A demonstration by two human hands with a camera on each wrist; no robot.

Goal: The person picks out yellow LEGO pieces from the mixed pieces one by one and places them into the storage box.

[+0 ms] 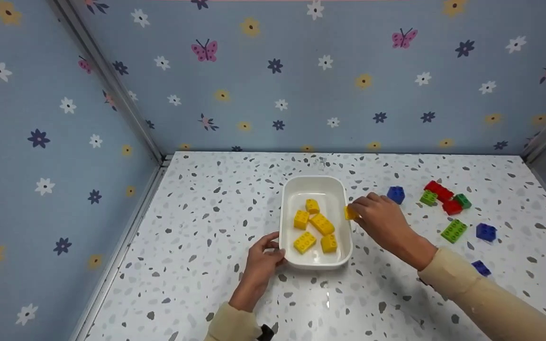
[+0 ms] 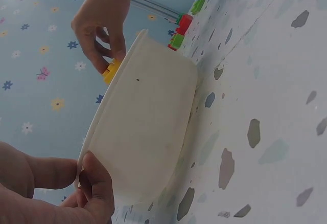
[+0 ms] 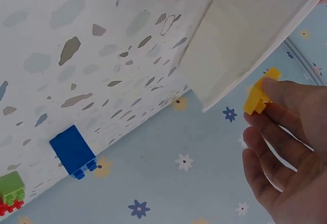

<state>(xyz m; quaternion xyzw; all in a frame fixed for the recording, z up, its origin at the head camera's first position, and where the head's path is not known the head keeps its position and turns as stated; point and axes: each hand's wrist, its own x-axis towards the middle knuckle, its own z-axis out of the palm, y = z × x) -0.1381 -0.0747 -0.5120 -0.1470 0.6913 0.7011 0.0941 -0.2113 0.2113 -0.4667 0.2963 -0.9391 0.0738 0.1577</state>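
Observation:
A white plastic tub (image 1: 315, 185) stands on the speckled table with several yellow toy bricks (image 1: 304, 242) lying inside it. My left hand (image 1: 263, 258) pinches the tub's rim at its near left side, thumb and fingers on either side of the wall in the left wrist view. At the tub's right rim, my right hand (image 1: 381, 219) holds another yellow brick (image 3: 261, 91) between thumb and fingertips. In the head view this held brick (image 1: 350, 213) overlaps the rim.
To the right of the tub lie loose bricks: a blue one (image 1: 395, 194) near my right hand, red ones (image 1: 452, 206), green ones (image 1: 453, 230) and further blue ones (image 1: 486, 232). Flower-patterned panels (image 1: 273, 85) wall the table at the back and sides.

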